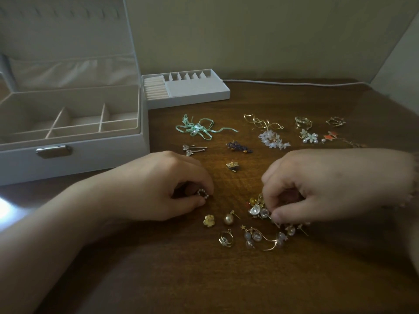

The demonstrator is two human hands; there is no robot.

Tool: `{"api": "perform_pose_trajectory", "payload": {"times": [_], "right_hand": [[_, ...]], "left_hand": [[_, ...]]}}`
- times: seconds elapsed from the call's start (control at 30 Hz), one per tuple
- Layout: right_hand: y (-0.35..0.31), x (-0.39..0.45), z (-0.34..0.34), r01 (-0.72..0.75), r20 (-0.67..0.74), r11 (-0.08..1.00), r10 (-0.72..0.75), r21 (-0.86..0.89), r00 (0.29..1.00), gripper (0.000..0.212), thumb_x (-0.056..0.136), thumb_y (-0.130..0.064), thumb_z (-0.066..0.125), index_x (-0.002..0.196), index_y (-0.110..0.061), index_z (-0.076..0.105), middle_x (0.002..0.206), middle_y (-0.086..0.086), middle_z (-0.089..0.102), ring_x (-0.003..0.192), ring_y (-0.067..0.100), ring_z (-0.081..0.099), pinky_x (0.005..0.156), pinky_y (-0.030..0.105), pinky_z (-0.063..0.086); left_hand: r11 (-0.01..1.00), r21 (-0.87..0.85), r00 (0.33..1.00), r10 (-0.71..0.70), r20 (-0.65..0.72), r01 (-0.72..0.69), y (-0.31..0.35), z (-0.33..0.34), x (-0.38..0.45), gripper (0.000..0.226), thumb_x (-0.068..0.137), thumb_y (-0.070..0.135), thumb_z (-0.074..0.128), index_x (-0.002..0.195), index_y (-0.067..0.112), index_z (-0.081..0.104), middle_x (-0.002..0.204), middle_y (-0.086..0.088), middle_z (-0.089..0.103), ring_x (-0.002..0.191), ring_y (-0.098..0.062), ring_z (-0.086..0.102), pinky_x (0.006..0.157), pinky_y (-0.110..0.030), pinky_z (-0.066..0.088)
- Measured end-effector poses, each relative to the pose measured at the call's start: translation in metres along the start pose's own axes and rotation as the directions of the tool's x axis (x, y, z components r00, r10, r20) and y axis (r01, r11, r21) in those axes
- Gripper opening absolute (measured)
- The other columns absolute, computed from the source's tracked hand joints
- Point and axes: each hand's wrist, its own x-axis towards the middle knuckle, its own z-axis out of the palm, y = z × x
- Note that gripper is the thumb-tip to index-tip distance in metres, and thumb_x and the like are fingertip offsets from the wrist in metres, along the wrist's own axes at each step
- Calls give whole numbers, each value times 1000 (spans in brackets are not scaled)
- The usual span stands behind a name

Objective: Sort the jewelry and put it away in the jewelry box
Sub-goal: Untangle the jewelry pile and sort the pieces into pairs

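Brown wood table [204,279], white cable [294,83]

Bare table [204,279] near edge; scattered earrings [260,141] crowd middle; jewelry box [90,159] blocks left.

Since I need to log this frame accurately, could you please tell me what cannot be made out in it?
- Head view: what the right hand pinches in the jewelry pile; its fingers cover it.
- Head view: the small piece the left hand holds; too small to identify.
- Head view: the jewelry box runs off the left edge.
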Motion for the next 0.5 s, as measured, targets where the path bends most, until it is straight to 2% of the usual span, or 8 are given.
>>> {"api": "perform_pose_trajectory", "payload": {"times": [0.17,0.27,0.33,0.5], "right_hand": [[16,-8,-11,69,-186,979,-33,192,982,13,86,-34,64,74,-35,66,77,-7,62,70,20,61,60,34,53],[27,2,-11,71,-366,972,17,225,930,13,84,-33,66,71,-35,67,72,-12,62,66,13,58,57,23,47],[33,16,-5,20,-455,977,81,212,887,11,83,-34,65,73,-31,69,73,-10,64,66,10,58,58,20,45],[35,39,6,-87,-496,976,178,201,850,12,88,-32,65,80,-28,72,77,-6,68,70,9,61,61,21,48]], "left_hand": [[1000,4,1000,2,0,-2,-1,-1,0,19,92,26,71,111,28,72,92,19,62,82,-7,64,68,-29,55],[1000,8,1000,1,-1,-1,-1,0,0,19,92,27,71,111,28,72,92,17,63,81,-8,64,68,-31,55],[1000,11,1000,1,-3,-1,0,0,0,19,91,27,71,110,29,72,91,17,62,80,-8,64,68,-31,55],[1000,23,1000,5,-5,-5,-1,1,0,17,92,29,71,109,32,70,90,16,62,80,-10,64,68,-32,55]]}}
